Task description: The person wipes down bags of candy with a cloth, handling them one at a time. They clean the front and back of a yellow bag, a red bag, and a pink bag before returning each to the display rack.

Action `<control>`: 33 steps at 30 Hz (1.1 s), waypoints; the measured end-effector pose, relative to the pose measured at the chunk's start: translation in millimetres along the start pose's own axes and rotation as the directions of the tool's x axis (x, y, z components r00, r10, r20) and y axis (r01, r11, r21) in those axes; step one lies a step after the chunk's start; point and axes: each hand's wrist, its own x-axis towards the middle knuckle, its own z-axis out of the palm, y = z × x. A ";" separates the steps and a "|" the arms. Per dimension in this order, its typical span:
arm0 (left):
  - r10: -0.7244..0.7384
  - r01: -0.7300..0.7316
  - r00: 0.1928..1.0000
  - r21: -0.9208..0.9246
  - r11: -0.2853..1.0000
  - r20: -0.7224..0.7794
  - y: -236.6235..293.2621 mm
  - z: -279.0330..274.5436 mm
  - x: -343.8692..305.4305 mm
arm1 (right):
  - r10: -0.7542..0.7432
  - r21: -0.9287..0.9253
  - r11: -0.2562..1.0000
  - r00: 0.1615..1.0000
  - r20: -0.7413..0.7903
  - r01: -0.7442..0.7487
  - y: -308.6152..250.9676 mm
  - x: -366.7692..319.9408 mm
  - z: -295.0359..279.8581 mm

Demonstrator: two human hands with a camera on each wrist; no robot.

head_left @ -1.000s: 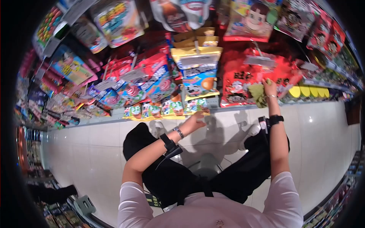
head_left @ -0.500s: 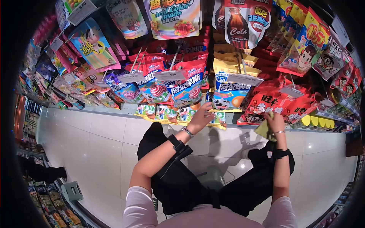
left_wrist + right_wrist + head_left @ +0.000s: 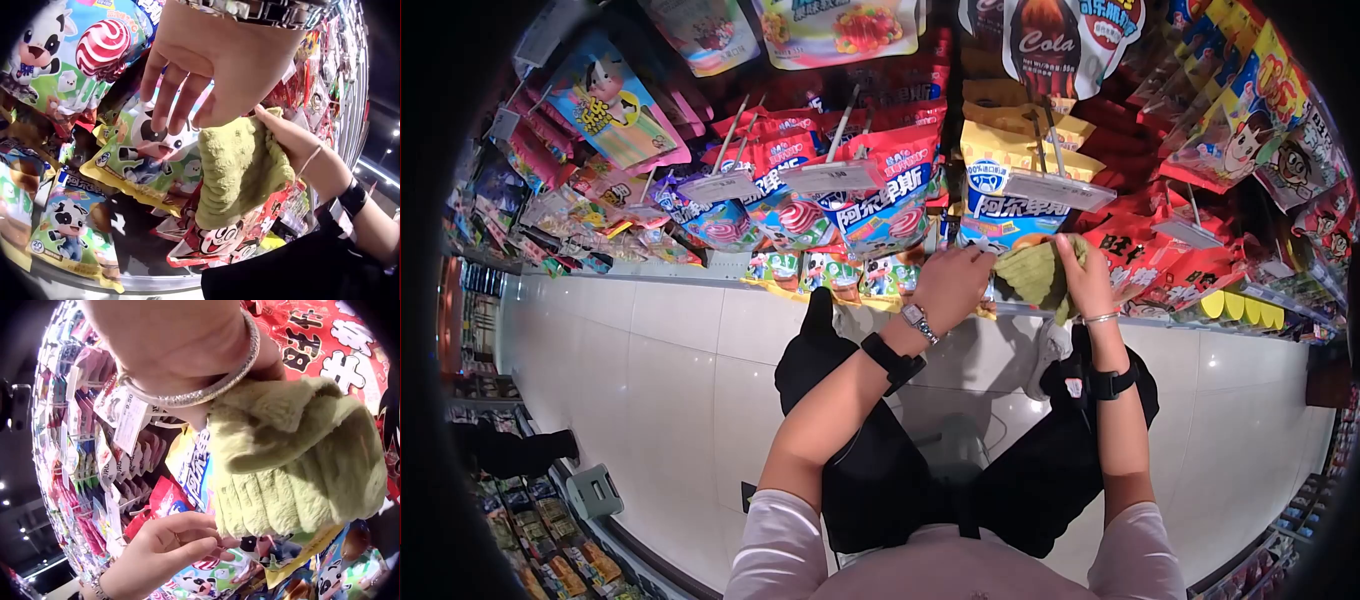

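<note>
A ribbed green cloth [image 3: 1032, 275] hangs from my right hand [image 3: 1092, 282], its fingers and thumb gripping the right edge. In the right wrist view the cloth [image 3: 300, 487] is folded over on itself. My left hand [image 3: 952, 288] is just left of the cloth, at the lower part of a yellow and blue candy bag [image 3: 1000, 228]. Seen from the left wrist, that hand's fingers [image 3: 178, 94] reach loosely downward in front of a candy bag with a cartoon cow [image 3: 156, 150], and they hold nothing.
Red candy bags [image 3: 1145, 255] hang right of the cloth, and red and blue lollipop bags [image 3: 890, 205] to the left. Price tags [image 3: 1060, 190] on hooks jut out above the hands. Small cow packets [image 3: 832, 270] line the bottom shelf. A grey-green stool [image 3: 595, 492] stands behind on the left.
My right hand has carried the cloth left, from the red bags to the front of the yellow bag. The left hand has moved right, close to the cloth. The head view has shifted too.
</note>
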 end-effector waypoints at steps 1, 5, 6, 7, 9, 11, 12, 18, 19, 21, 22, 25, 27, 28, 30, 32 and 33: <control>-0.005 0.005 1.000 -0.007 1.000 0.010 -0.7 3.2 -2.0 | 0.012 -0.001 1.000 1.000 0.005 -0.012 -6.8 0.7 -0.1; 0.054 -0.057 0.997 0.058 0.997 0.064 -5.0 5.3 -7.4 | -0.021 -0.242 0.970 0.999 0.027 0.027 -25.1 -1.7 10.9; 0.038 -0.045 0.995 0.084 0.995 0.093 -8.5 8.0 -10.6 | -0.053 -0.285 0.956 0.997 0.054 0.066 -26.6 -4.0 15.4; 0.021 -0.034 0.992 0.111 0.993 0.121 -10.9 9.6 -14.0 | -0.084 -0.327 0.939 0.993 0.082 0.107 -28.5 -6.5 20.7; -0.001 -0.017 0.986 0.105 0.994 0.167 -12.2 9.2 -18.7 | -0.157 -0.388 0.904 0.984 0.085 0.178 -33.4 -12.2 34.6; 0.018 -0.044 0.970 0.102 0.994 0.243 -11.9 11.6 -24.8 | -0.164 -0.454 0.844 0.943 0.291 0.287 -39.0 -20.4 48.6; 0.014 -0.040 0.969 0.098 0.994 0.247 -13.2 16.6 -31.0 | -0.110 -0.500 0.804 0.906 0.409 0.323 -47.1 -25.5 52.1; 0.065 -0.073 0.703 -0.019 0.997 0.708 -29.0 62.0 -93.1 | 0.125 -0.483 0.607 0.524 0.843 0.632 -40.2 -49.3 92.0; 0.061 -0.064 0.703 -0.022 0.998 0.708 -33.9 69.2 -104.6 | 0.128 -0.479 0.606 0.516 0.847 0.635 -38.4 -53.2 98.0; 0.061 -0.129 0.592 0.019 0.991 0.804 -37.5 65.3 -114.2 | 0.150 -0.485 0.596 0.505 0.850 0.640 -35.1 -58.6 111.5; 0.056 -0.118 0.593 0.017 0.993 0.803 -39.3 66.2 -115.3 | 0.153 -0.479 0.595 0.495 0.855 0.645 -34.1 -58.9 116.1; -0.095 -0.043 0.511 0.136 0.990 0.854 -46.2 56.1 -107.8 | 0.126 -0.458 0.581 0.481 0.867 0.673 -25.8 -55.5 131.5; -0.017 -0.121 0.655 0.127 0.984 0.756 -53.6 48.5 -111.2 | 0.098 -0.465 0.575 0.507 0.856 0.673 -12.7 -53.4 141.6; -0.026 -0.110 0.655 0.129 0.986 0.755 -56.7 45.5 -111.1 | 0.096 -0.457 0.574 0.498 0.862 0.680 -7.6 -52.6 146.9; -0.082 -0.083 0.531 0.148 0.986 0.844 -58.7 37.9 -106.2 | 0.175 -0.469 0.598 0.465 0.868 0.650 -6.1 -51.6 155.7; -0.096 -0.026 0.548 0.132 0.991 0.831 -61.0 28.3 -102.2 | 0.203 -0.474 0.563 0.444 0.873 0.677 3.1 -54.7 165.8; -0.107 0.022 0.565 0.115 0.993 0.818 -59.5 18.3 -98.3 | 0.229 -0.483 0.527 0.430 0.873 0.699 -6.1 -53.9 169.1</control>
